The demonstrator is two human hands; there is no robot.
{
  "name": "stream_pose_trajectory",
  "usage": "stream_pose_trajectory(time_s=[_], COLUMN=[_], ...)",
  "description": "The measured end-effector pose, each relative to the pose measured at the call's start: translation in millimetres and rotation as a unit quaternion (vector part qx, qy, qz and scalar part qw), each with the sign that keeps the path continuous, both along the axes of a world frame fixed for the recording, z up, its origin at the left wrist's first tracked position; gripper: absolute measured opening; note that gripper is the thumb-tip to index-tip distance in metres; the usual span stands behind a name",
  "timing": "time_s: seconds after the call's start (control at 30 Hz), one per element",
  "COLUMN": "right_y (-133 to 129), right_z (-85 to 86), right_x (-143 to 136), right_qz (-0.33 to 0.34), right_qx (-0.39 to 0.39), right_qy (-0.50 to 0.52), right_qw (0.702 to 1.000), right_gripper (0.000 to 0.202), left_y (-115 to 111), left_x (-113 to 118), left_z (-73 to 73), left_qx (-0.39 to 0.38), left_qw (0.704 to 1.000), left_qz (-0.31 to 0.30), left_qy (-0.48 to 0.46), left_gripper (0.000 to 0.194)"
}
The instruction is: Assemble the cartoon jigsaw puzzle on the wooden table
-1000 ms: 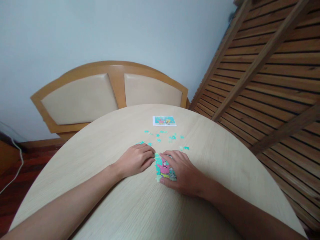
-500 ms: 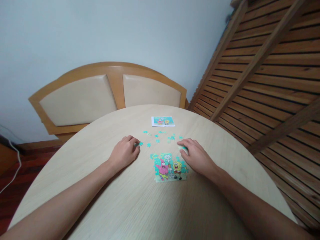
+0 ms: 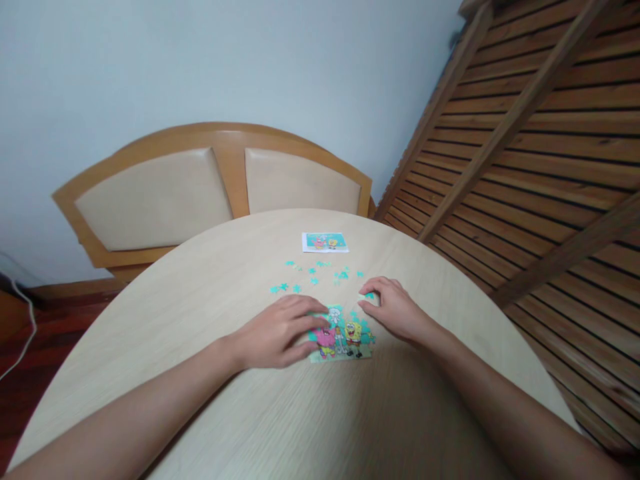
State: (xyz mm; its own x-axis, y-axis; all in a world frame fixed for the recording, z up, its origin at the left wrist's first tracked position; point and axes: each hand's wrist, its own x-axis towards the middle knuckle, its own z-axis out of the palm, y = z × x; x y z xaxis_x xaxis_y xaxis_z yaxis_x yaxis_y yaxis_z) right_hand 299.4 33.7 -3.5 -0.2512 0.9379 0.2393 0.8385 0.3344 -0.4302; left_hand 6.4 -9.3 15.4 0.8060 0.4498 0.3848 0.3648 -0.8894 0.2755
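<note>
A partly joined cartoon puzzle point(image 3: 354, 339) lies flat near the middle of the table. My left hand point(image 3: 285, 331) is spread over its left part, fingers apart, hiding the upper left corner. To the right of the puzzle's top edge, my right hand point(image 3: 393, 307) has its thumb and forefinger curved around a teal puzzle piece point(image 3: 371, 295); the fingertips are close to it. Several loose teal pieces point(image 3: 314, 281) are scattered beyond the puzzle, some of them point(image 3: 283, 287) at the left of the group.
Behind the loose pieces lies a picture card point(image 3: 325, 242) showing the same characters. They all rest on a round pale wooden table point(image 3: 210, 267). A padded bench back point(image 3: 239, 170) stands against the wall, and a slatted wooden panel point(image 3: 500, 147) rises at the right.
My left hand has moved right and nearer, from the loose pieces at the left onto the puzzle, and its fingers have spread. My right hand has barely shifted.
</note>
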Motion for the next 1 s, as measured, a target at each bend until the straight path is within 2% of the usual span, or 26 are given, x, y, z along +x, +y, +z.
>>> stream_pose_trajectory(time_s=[0.03,0.1,0.27,0.33,0.53,0.83,0.9,1.0], right_y=[-0.6,-2.2,-2.3,-1.5,-7.8,-29.5,-31.0,-31.6], right_z=[1.6,5.8,11.2,10.7,15.6,28.4,28.6,28.4], right_x=[-0.8,-3.0,-7.4,-8.4,-14.2,-23.8,-23.4,-20.6], right_qz=[-0.007,-0.012,0.024,0.033,0.035,0.014,0.011,0.016], right_qx=[0.001,-0.008,-0.063,-0.075,-0.099,-0.218,-0.225,-0.213], right_qy=[0.008,0.035,0.19,0.218,0.223,0.203,0.189,0.164], right_qw=[1.0,0.999,0.98,0.973,0.969,0.955,0.956,0.963], right_gripper=[0.016,0.013,0.02,0.024,0.022,0.01,0.008,0.016], left_y=[-2.5,-4.4,0.9,2.8,6.9,12.2,13.4,15.1], left_x=[2.6,4.3,-1.9,-4.3,-8.7,-12.3,-12.2,-12.6], left_z=[0.0,-1.1,-3.7,-3.6,-3.5,-5.5,-6.1,-6.9], left_qx=[-0.009,-0.026,-0.023,-0.015,0.005,-0.015,-0.028,-0.04], left_qw=[0.999,0.997,0.998,0.999,0.999,0.999,0.999,0.999], left_qz=[-0.037,-0.071,-0.045,-0.033,0.009,0.025,0.027,0.028], left_qy=[0.013,0.029,0.036,0.039,0.045,0.013,-0.002,-0.013], left_gripper=[0.035,0.035,0.033,0.032,0.027,0.027,0.031,0.033])
